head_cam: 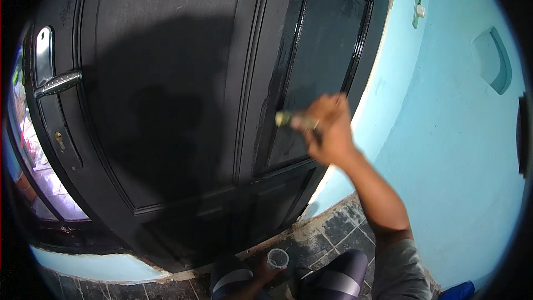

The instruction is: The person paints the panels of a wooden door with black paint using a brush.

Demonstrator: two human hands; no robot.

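My right hand (pixel 333 129) is closed around a blurred paintbrush (pixel 284 119), whose yellow-green end sticks out to the left. It is in front of the narrow right-hand panel (pixel 325 46) of a black panelled wooden door (pixel 166 91). The mouldings around that panel shine as if wet, while the wide panel on the left looks matt. Low between my knees, my left hand (pixel 268 274) grips a clear plastic cup (pixel 277 259). I cannot make out what the cup contains.
A metal lever handle (pixel 60 83) juts from the door's left side, beside a bright gap to outdoors. At the right stands a light-blue wall (pixel 441 133) with a small recess (pixel 495 60) and a white plug (pixel 420 11). Dark floor tiles (pixel 333 231) are stained. Something blue (pixel 458 291) lies at bottom right.
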